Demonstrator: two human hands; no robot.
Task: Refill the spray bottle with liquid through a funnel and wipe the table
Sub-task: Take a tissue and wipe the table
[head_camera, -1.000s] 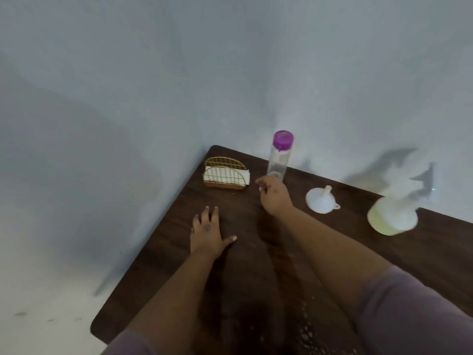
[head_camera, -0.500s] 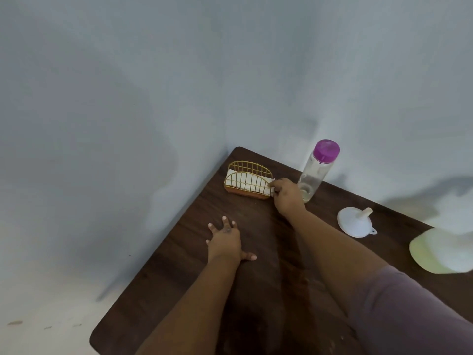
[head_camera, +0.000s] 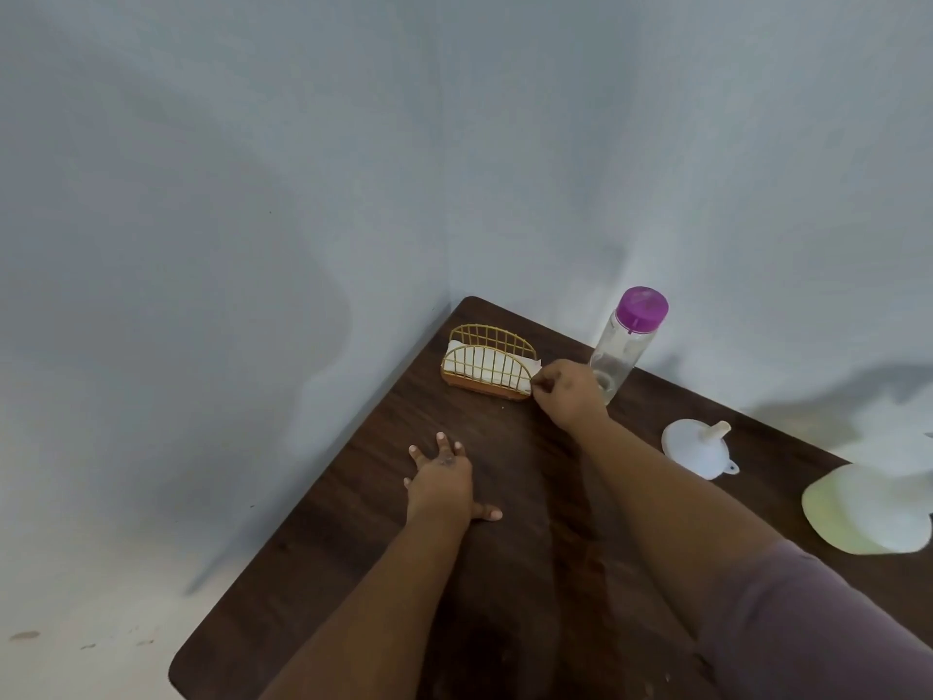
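A gold wire holder (head_camera: 487, 363) with white napkins (head_camera: 474, 358) stands near the far left corner of the dark wooden table (head_camera: 313, 563). My right hand (head_camera: 568, 394) pinches the right end of a napkin at the holder. My left hand (head_camera: 444, 479) lies flat on the table, fingers spread, holding nothing. A clear bottle with a purple cap (head_camera: 628, 341) stands just behind my right hand. The white funnel (head_camera: 699, 447) rests upside down to the right. The spray bottle (head_camera: 868, 512), pale yellow-green and blurred, sits at the right edge.
Pale blue walls meet in a corner just behind the table. The table's left edge drops to a light floor (head_camera: 75, 623). Small wet spots show on the tabletop near the bottom right (head_camera: 666, 679).
My right hand moved left from the clear bottle to the napkin holder and closed its fingertips on a napkin's end. The view shifted left. My left hand stayed flat on the table.
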